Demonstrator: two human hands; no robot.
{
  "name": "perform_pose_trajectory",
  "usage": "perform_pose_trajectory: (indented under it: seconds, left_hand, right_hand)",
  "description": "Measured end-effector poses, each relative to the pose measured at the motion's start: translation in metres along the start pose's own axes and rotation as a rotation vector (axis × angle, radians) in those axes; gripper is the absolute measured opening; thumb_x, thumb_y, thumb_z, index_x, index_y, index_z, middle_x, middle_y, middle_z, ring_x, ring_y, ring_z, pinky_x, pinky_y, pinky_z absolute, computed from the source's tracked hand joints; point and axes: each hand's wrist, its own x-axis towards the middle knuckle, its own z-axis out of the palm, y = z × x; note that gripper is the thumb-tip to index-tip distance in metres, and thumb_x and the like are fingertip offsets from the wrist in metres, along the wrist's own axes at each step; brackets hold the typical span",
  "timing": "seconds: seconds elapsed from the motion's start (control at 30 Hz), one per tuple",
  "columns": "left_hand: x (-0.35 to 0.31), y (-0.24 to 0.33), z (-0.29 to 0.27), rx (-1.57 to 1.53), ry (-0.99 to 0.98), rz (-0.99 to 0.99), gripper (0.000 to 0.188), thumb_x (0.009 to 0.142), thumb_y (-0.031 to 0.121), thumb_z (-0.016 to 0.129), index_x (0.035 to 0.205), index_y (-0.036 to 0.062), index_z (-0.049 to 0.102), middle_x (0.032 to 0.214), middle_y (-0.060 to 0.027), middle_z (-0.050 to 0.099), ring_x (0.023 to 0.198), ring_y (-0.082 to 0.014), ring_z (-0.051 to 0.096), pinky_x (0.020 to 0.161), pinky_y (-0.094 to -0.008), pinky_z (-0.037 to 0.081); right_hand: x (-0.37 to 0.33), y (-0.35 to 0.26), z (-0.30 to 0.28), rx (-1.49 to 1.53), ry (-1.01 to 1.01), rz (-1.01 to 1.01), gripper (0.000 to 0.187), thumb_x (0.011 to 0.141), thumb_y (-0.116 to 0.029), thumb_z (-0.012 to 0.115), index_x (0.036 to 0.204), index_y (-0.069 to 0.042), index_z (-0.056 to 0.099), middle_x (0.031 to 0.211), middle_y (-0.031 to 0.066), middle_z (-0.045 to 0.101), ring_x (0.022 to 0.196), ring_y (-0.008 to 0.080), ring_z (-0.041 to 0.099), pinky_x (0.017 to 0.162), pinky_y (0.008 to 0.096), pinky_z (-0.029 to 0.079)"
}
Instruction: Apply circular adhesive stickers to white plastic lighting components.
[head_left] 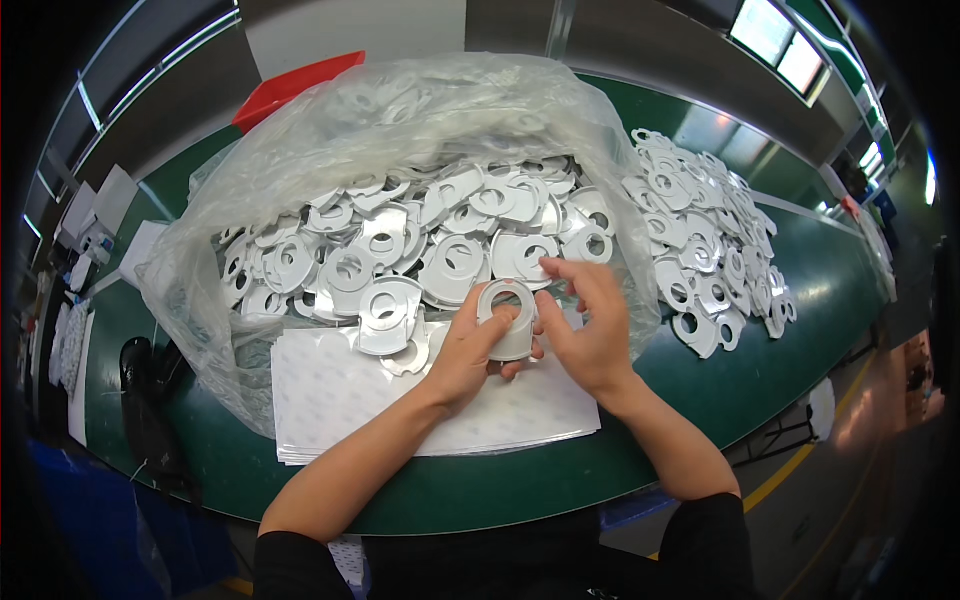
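Observation:
A white plastic part with a flat tab and a round hole (511, 346) is gripped in my left hand (465, 350), thumb on its front face and fingers curled behind. Close by its right edge is my right hand (592, 330), index finger and thumb apart. Whether the right thumb touches the part I cannot tell. Behind my hands, a heap of similar white parts (385, 245) lies in a large clear plastic bag (200, 240). Below my hands is a stack of white sheets (330, 390), with a couple of loose parts (388, 315) at its upper edge.
To the right, a second pile of white parts (700, 240) lies directly on the green table (780, 370). A red bin (290, 90) stands behind the bag at the far left. A black object (150, 410) lies near the table's left edge.

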Motion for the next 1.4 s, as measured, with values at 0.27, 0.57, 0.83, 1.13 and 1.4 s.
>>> perform_pose_trajectory:
  seconds: [0.27,0.57,0.83,1.13,1.4]
  left_hand:
    - [0.000,-0.004,0.000,0.114,-0.067,0.003,0.036,0.096,0.021,0.041,0.128,0.0079,0.033,0.093,-0.0092,0.055,0.072,-0.0131,0.058,0.049,-0.0208,0.040]
    - [-0.003,-0.006,0.001,0.227,-0.134,0.012,0.051,0.098,0.034,0.036,0.140,0.0102,0.019,0.098,-0.0098,0.055,0.074,-0.0134,0.058,0.050,-0.0202,0.038]
    - [-0.004,-0.011,0.001,0.194,-0.141,0.037,0.073,0.092,0.064,0.013,0.144,0.0123,0.013,0.100,-0.0116,0.056,0.076,-0.0147,0.058,0.053,-0.0223,0.039]
    - [-0.003,-0.001,0.001,0.120,-0.075,-0.077,0.086,0.084,0.075,0.010,0.142,0.0120,0.020,0.111,-0.0098,0.054,0.085,-0.0197,0.059,0.051,-0.0243,0.036]
    - [0.003,-0.003,-0.005,0.022,-0.107,-0.143,0.087,0.085,0.074,0.011,0.144,0.0104,0.014,0.093,-0.0135,0.058,0.073,-0.0221,0.062,0.044,-0.0237,0.036]
  right_hand:
    - [-0.010,0.012,0.003,0.737,-0.344,0.745,0.019,0.082,-0.010,0.062,0.093,0.005,0.065,0.068,0.0031,0.062,0.054,0.0061,0.057,0.050,0.0192,0.042]
    - [-0.006,0.010,0.000,0.647,-0.356,0.738,0.015,0.082,-0.010,0.064,0.073,0.001,0.059,0.064,0.0029,0.060,0.054,0.0065,0.058,0.045,0.0188,0.040]
    - [-0.004,0.000,0.000,0.115,-0.293,0.454,0.033,0.070,-0.026,0.076,0.063,-0.003,0.054,0.054,0.0025,0.053,0.046,0.0088,0.049,0.042,0.0250,0.036]
    - [0.000,0.001,-0.009,0.064,-0.458,0.353,0.035,0.066,-0.030,0.079,0.075,-0.003,0.058,0.067,0.0046,0.058,0.059,0.0118,0.053,0.051,0.0259,0.041]
    - [-0.003,0.011,-0.013,0.452,-0.534,0.585,0.018,0.081,-0.015,0.067,0.087,0.002,0.062,0.068,0.0075,0.062,0.056,0.0133,0.057,0.053,0.0255,0.044]
